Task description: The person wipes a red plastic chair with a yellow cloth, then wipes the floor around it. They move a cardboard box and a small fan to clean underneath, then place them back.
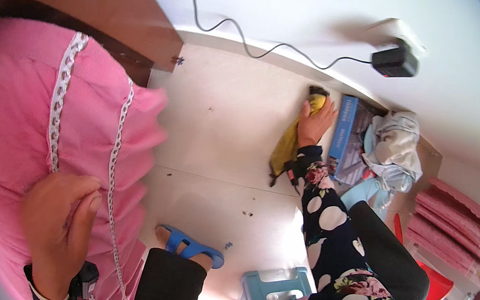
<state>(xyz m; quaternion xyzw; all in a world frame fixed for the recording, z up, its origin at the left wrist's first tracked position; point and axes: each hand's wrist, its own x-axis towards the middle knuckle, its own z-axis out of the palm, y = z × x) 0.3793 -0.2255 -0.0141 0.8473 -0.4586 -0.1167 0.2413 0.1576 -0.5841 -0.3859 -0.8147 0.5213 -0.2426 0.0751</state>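
The left hand [61,223] is over the bedcover [8,117] at left. The right hand [315,125] lies on a cloth [284,151] on the floor [223,141], left of a box [344,131]; a fabric bundle [397,141] sits right of the box, and a stool [274,277] stands nearer the person.

So the yellow cloth [284,153] is a long, scrunched-up strip, kinda mustard coloured, with dark bits at both ends. It's lying flat-ish on the floor [226,117] at a slant, far end leaning right, just left of a blue box [343,128]. The right hand [316,125] is laid over its upper part, fingers a bit spread, so the middle is partly hidden. Then there's the pink cover [17,100]: soft-looking, wrinkled, 2 strips of white lace running down it and a wavy ruffle along its right side. The left hand [61,223] is over its lower part, fingers curled in; can't tell if it's touching.
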